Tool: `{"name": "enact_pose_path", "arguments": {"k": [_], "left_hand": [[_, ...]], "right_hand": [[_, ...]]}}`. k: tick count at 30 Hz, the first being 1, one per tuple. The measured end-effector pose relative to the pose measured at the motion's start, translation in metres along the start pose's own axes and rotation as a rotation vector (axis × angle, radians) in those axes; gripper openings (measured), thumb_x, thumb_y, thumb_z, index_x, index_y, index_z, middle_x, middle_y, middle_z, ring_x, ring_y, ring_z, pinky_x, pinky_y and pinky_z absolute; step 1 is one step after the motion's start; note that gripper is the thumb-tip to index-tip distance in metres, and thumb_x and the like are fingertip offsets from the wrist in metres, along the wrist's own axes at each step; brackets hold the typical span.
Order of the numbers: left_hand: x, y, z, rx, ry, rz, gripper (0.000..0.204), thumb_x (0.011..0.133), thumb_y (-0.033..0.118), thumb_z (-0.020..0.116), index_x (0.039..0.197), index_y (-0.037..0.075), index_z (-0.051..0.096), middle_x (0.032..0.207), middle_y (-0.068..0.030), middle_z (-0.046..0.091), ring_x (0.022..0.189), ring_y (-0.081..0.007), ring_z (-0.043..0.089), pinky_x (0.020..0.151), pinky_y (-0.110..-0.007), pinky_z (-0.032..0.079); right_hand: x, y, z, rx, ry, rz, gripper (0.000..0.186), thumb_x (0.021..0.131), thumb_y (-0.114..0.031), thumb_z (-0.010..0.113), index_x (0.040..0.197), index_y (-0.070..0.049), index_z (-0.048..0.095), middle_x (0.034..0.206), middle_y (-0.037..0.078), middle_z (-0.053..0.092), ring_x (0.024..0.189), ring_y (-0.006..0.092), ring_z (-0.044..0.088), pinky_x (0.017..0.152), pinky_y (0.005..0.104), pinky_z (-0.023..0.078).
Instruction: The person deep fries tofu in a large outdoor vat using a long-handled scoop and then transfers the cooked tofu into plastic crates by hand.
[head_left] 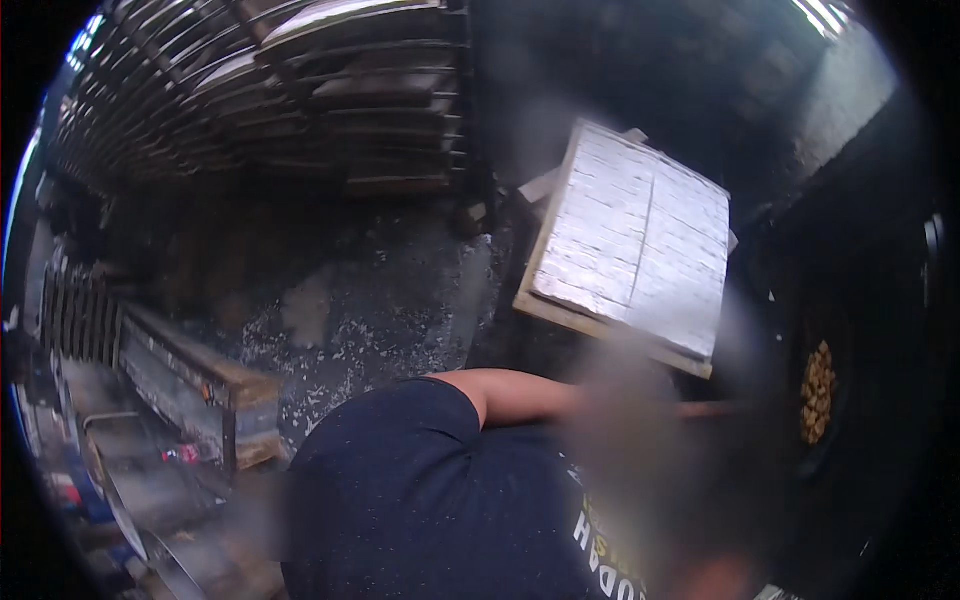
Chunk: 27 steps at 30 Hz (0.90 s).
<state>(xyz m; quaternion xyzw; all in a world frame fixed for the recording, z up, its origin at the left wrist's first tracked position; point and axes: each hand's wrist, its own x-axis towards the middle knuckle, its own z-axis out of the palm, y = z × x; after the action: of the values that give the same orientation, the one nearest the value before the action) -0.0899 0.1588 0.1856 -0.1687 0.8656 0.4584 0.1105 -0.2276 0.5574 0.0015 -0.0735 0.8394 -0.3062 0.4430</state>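
My left arm (525,396), below a dark short sleeve, reaches across to the right. Past the forearm a grey blur covers most of it; only a thin skin-coloured strip (708,408) shows beyond, and the left fingers cannot be made out. Just above the arm lies a wooden-edged board (570,318) bearing a flat white slab (640,225), marked by lines into rows. A smeared skin-coloured patch (718,578) shows at the bottom right, perhaps part of my right arm; no right fingers are visible. Farther right, golden-brown lumps (818,393) sit in a dark, apparently round vessel (828,460).
Slatted racks (390,90) holding flat boards stand at the upper left. A long wooden-edged trough or bench (190,365) is at the left, with a red-labelled bottle (190,453) beside it. The dark floor (370,310) is strewn with pale flecks. Haze veils the right side.
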Motion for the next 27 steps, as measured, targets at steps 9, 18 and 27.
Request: {"name": "enact_pose_path", "arguments": {"k": [9,18,27], "left_hand": [[-0.004,0.010,-0.023,-0.013,-0.048,-0.010,0.054,0.075,0.031,0.076,0.123,0.008,0.063,0.108,-0.0204,0.073,0.103,-0.0399,0.069,0.087,-0.053,0.054],[0.025,-0.010,-0.007,0.088,0.018,-0.087,0.072,0.076,0.039,0.079,0.136,0.005,0.058,0.118,-0.0243,0.071,0.111,-0.0391,0.069,0.096,-0.048,0.054],[0.032,-0.015,0.002,0.096,-0.031,-0.013,0.062,0.077,0.031,0.080,0.128,0.001,0.061,0.112,-0.0245,0.072,0.106,-0.0378,0.071,0.091,-0.044,0.055]], "right_hand": [[0.010,0.013,-0.038,0.112,-0.013,-0.155,0.020,0.097,-0.024,0.064,0.098,-0.005,0.070,0.071,0.007,0.064,0.055,0.0172,0.061,0.049,0.0334,0.048],[-0.049,-0.094,-0.006,0.296,0.085,0.086,0.037,0.096,-0.030,0.069,0.123,-0.006,0.064,0.090,0.004,0.069,0.067,0.0134,0.064,0.053,0.0306,0.047],[-0.091,-0.015,0.025,0.310,0.143,0.316,0.030,0.095,-0.031,0.068,0.116,-0.010,0.067,0.086,0.003,0.068,0.062,0.0153,0.063,0.049,0.0328,0.046]]}}
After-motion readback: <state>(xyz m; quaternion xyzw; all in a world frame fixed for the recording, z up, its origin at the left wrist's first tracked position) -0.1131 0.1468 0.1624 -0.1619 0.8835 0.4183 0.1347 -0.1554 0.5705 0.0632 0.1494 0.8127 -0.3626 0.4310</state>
